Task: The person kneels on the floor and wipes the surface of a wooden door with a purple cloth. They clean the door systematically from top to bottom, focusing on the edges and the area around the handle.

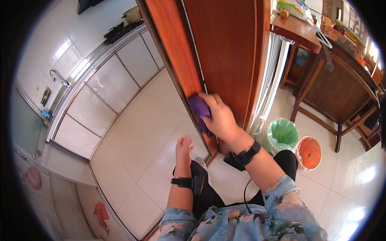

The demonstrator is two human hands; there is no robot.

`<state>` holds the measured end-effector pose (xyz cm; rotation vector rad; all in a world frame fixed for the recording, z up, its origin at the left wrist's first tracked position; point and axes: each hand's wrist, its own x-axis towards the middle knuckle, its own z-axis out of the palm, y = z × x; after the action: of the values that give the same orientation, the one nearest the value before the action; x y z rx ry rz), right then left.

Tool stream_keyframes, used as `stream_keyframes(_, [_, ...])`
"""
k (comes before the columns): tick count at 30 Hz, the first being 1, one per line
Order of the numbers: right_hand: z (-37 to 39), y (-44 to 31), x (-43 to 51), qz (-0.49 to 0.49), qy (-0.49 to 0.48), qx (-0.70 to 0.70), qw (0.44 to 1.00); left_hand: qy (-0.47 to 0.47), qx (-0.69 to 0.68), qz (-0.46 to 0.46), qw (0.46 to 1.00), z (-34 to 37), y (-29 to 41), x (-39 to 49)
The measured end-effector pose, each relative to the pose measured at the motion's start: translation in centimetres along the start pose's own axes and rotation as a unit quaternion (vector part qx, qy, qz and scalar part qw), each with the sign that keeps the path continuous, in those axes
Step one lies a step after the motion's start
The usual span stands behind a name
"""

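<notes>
My right hand (219, 116) grips a purple cloth (199, 107) and presses it against the reddish-brown wooden door frame (176, 57), low down near its outer edge. Part of the cloth hangs below my fingers. Just to the right of the frame strip stands a dark red wooden panel (224, 51), with a thin pale gap line between the two. My left hand (184, 145) is raised over the tiled floor (144, 120), left of the frame. It holds nothing, and its fingers are slightly curled and apart.
Two lined bins, one green (282, 132) and one orange (309, 153), stand by my right knee. A wooden table (340, 87) is beyond them. Along the left wall runs a counter with white cabinets (111, 78), a faucet (59, 77) and a pot (131, 15).
</notes>
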<state>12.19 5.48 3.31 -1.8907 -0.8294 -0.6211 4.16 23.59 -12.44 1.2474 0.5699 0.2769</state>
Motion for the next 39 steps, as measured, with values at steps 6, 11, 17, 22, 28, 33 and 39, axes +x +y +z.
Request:
stream_keyframes(6, [-6.0,-8.0,16.0,-0.216,0.180,0.010,0.960,0.002,-0.009,0.010,1.000,-0.1,0.2,-0.2])
stream_keyframes(11, [-5.8,-10.5,19.6,-0.244,0.217,0.009,0.945,0.008,-0.030,0.004,1.000,-0.5,0.1,-0.4])
stream_keyframes(17, [-1.8,-5.9,10.9,-0.123,0.139,-0.037,0.982,-0.009,-0.033,0.021,0.999,-0.5,-0.1,-0.6])
stream_keyframes(22, [1.7,-0.8,2.4,-0.025,0.067,-0.051,0.996,-0.006,-0.022,0.006,1.000,-0.6,-0.1,-0.2])
stream_keyframes(28, [5.8,4.8,-7.1,0.099,-0.024,-0.085,0.991,-0.003,0.001,0.015,1.000,-0.2,-0.2,0.0])
stream_keyframes(33, [4.4,3.7,-6.4,0.201,-0.120,-0.106,0.966,0.005,-0.002,0.011,1.000,0.0,0.0,0.1])
stream_keyframes(39, [-2.1,-3.6,5.8,-0.084,0.036,-0.094,0.991,0.010,-0.016,0.001,1.000,-0.4,-0.5,0.5])
